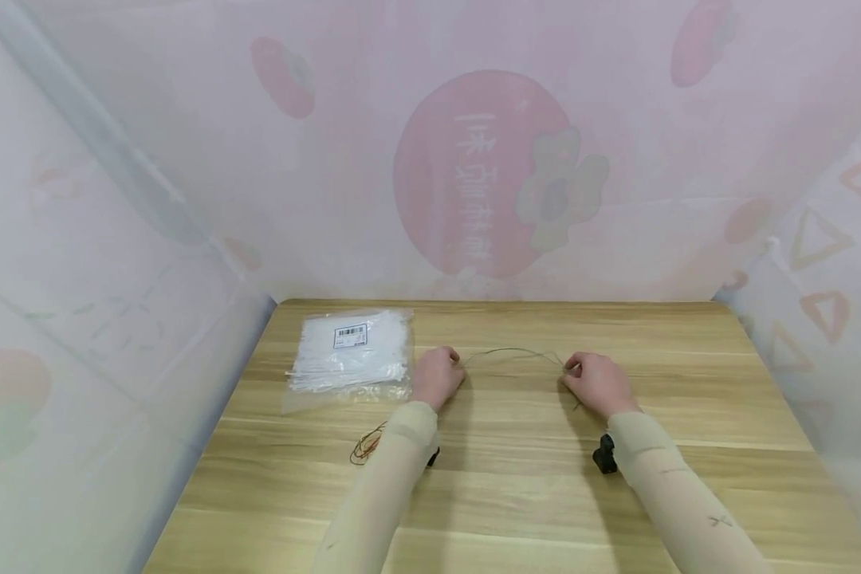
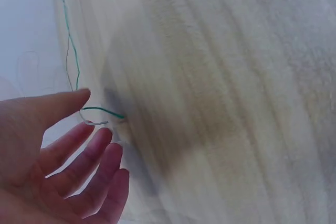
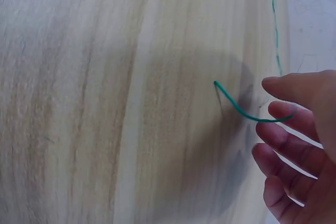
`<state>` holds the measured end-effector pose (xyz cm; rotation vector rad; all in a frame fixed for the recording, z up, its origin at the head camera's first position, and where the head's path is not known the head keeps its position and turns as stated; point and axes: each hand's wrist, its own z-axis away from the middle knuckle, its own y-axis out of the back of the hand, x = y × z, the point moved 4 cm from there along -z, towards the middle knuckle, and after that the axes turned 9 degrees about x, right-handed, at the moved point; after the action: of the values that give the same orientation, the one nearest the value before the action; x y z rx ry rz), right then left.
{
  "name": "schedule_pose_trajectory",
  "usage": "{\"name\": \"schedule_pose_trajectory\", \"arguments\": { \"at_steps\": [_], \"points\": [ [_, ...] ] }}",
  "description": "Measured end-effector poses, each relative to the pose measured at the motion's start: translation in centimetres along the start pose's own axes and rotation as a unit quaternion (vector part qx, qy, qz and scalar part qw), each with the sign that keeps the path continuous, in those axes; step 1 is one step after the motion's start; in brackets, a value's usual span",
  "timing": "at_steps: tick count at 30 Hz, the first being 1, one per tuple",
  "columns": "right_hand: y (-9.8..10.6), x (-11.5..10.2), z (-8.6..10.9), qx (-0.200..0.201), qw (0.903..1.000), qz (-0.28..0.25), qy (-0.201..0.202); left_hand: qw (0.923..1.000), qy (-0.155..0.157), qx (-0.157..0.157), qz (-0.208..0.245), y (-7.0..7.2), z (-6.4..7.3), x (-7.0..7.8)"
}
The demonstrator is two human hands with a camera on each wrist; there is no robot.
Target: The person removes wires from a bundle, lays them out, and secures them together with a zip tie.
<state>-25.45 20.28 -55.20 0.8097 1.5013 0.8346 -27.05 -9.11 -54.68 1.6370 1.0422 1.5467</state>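
**A Light Wire, Held Near Both Ends**

The green wire bowed in a shallow arc between my two hands, towards the far side of the wooden table and right of a clear bag of white strips. My left hand had thumb and forefinger nearly together on it, the other fingers loosely bent; a short green tail and the tip of a pale strand poked out past them. My right hand pinched it much the same way, with a longer tail curling free.

I judged it almost weightless: springy enough to keep a bend, soft enough to kink under a sharp one, and probably smooth enough to roll between fingertips. Just short of each end seemed the place to hold, lightly. A loose coil lay by my left sleeve.
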Motion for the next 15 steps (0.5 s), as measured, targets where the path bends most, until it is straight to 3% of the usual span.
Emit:
{"name": "schedule_pose_trajectory", "arguments": {
  "at_steps": [5, 15],
  "points": [
    [0.3, -0.4, 0.1, 0.001, 1.0, -0.005, -0.004, 0.9997, 0.018, -0.016, 0.01, 0.5, 0.1, 0.1],
    [1.2, -0.7, 0.3, 0.041, 0.9988, -0.02, 0.016, 0.9975, 0.029, -0.007, 0.064, 2.5, 0.3, 0.0]
  ]
}}
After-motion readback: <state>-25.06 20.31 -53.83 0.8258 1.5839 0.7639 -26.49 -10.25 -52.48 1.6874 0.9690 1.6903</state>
